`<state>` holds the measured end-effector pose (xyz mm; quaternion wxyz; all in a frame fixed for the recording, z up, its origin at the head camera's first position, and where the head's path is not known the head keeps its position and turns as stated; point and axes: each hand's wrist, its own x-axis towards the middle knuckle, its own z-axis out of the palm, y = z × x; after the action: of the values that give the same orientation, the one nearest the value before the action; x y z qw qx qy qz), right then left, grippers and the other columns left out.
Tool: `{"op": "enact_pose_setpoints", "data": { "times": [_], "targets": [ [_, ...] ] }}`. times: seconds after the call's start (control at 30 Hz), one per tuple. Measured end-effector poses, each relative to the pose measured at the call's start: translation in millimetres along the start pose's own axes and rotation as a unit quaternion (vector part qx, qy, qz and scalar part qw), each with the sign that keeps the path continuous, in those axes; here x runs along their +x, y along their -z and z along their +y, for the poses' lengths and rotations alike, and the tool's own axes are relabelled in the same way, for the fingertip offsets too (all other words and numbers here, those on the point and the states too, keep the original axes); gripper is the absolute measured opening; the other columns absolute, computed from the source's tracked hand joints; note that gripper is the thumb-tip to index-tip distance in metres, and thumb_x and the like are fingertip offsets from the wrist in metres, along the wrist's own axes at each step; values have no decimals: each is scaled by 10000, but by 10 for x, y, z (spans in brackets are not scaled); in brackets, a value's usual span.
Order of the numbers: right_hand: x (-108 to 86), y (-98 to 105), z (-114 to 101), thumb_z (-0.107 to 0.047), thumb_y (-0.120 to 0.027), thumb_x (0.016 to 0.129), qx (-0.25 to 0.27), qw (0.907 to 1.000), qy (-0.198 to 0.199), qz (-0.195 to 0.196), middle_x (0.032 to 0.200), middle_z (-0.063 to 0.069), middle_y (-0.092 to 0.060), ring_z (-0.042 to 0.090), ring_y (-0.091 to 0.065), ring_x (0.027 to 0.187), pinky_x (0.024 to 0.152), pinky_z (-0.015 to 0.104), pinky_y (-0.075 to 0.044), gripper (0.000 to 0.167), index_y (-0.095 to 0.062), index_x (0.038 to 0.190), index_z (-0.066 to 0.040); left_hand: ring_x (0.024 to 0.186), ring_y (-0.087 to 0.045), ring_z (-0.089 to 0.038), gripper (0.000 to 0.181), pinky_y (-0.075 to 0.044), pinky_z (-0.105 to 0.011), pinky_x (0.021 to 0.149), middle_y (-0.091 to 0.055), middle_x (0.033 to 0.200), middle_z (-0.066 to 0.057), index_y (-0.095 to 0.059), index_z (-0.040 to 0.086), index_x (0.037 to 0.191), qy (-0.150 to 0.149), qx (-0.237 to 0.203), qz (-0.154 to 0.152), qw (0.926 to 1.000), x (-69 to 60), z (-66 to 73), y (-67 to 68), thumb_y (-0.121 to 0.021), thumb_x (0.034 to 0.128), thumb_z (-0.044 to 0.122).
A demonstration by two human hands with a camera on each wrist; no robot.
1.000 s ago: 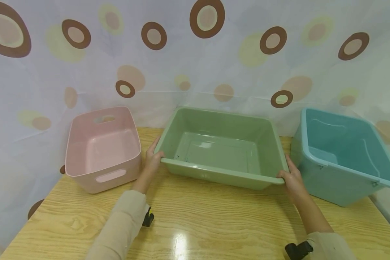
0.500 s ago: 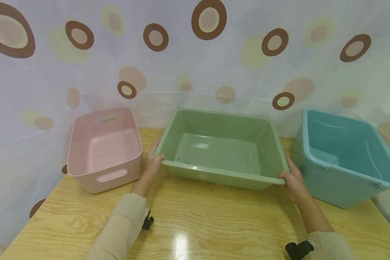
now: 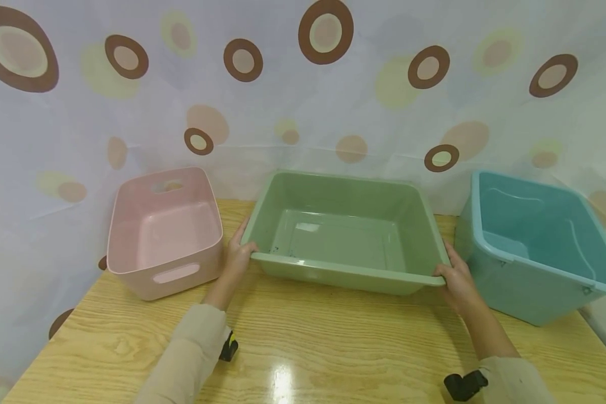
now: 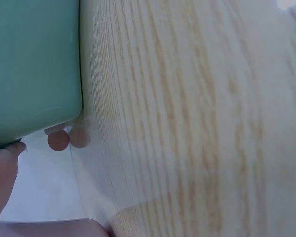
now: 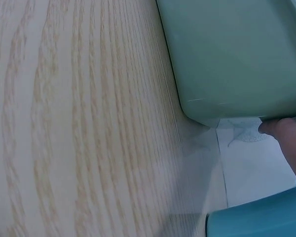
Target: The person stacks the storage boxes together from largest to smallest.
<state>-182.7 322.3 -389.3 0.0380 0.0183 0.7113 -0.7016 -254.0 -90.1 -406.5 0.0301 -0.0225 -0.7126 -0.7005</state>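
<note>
A shallow green rectangular basin (image 3: 338, 238) stands in the middle of the wooden table. At its near left corner my left hand (image 3: 238, 255) grips the rim, thumb over the top edge and fingers along the outer side. My right hand (image 3: 456, 279) holds the near right corner in the same manner. In the left wrist view the basin's side wall (image 4: 32, 64) rises from the table, and part of the left hand (image 4: 1, 177) shows below the rim. The right wrist view has the basin (image 5: 237, 59) with a right finger (image 5: 281, 132) under its rim.
A pink bin (image 3: 174, 235) with handle slots stands left of the basin, close to the left hand. On the right, a deeper blue bin (image 3: 525, 280) stands close to the right hand. A dotted curtain (image 3: 283, 101) hangs behind the wooden table (image 3: 333, 342).
Both hands keep their grip on the basin's rim. The whole scene shifts very slightly down and right in the head view; the basin stays between the two bins.
</note>
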Motion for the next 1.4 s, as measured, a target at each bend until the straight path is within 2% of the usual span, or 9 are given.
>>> {"op": "enact_pose_setpoints", "data": {
  "times": [0.2, 0.43, 0.7, 0.9, 1.17, 1.27, 1.33, 1.4],
  "targets": [
    [6, -1, 5, 74, -353, 797, -54, 10000, -4, -45, 1216, -119, -321, 48, -380, 1053, 757, 201, -460, 866, 67, 1497, -214, 1406, -193, -337, 856, -220, -481, 1135, -136, 1559, -133, -199, 90, 1483, -8, -46, 47, 10000, -17, 1, 4, -435, 672, -50],
    [39, 6, -4, 95, -349, 771, 172, 9998, -37, -11, 1165, -96, -350, 25, -419, 997, 750, 193, -462, 878, 66, 1497, -174, 1398, -195, -358, 865, -234, -494, 1125, -146, 1553, -152, -174, 68, 1484, -52, -122, 99, 9999, -64, 5, -9, -420, 664, -54],
    [79, 64, -17, 100, -350, 771, 91, 9999, 1, -46, 1184, -122, -324, 10, -414, 993, 737, 187, -455, 878, 56, 1496, -181, 1392, -198, -380, 872, -258, -507, 1109, -160, 1538, -197, -160, 20, 1476, -251, -254, 140, 9993, -77, 3, -55, -405, 646, -84],
    [111, 84, -15, 111, -340, 776, 114, 9998, 52, -133, 1213, -107, -305, 18, -390, 1018, 752, 159, -438, 881, 86, 1490, -179, 1381, -226, -377, 874, -273, -509, 1102, -181, 1536, -187, -165, 23, 1477, -219, -407, 154, 9988, -103, 9, -69, -403, 643, -85],
    [140, 72, -12, 103, -334, 768, 95, 9997, 49, -228, 1218, -77, -308, 8, -422, 993, 740, 172, -454, 879, 98, 1488, -158, 1371, -243, -370, 875, -283, -512, 1094, -186, 1537, -175, -156, 32, 1481, -198, -329, 138, 9992, -132, 6, -39, -400, 648, -77],
    [153, 62, -12, 106, -329, 769, 116, 9996, 67, -249, 1245, -50, -303, 11, -426, 1001, 747, 168, -451, 875, 99, 1487, -152, 1370, -245, -372, 877, -282, -513, 1094, -184, 1537, -176, -153, 31, 1481, -194, -343, 177, 9991, -131, 6, -32, -402, 648, -76],
    [154, 60, -12, 95, -332, 779, 4, 9997, 29, -262, 1340, 47, -269, 18, -411, 1020, 747, 166, -443, 871, 105, 1486, -164, 1371, -245, -371, 881, -286, -506, 1094, -187, 1537, -175, -156, 42, 1483, -133, -365, 186, 9991, -133, 5, -30, -406, 647, -76],
    [150, 58, -13, 83, -334, 795, -118, 9995, -30, -296, 1440, 144, -168, 36, -389, 1054, 749, 170, -438, 864, 117, 1483, -183, 1372, -241, -369, 884, -284, -505, 1095, -187, 1537, -175, -155, 55, 1486, -85, -390, 168, 9991, -137, -1, -25, -405, 647, -75]
  ]
}}
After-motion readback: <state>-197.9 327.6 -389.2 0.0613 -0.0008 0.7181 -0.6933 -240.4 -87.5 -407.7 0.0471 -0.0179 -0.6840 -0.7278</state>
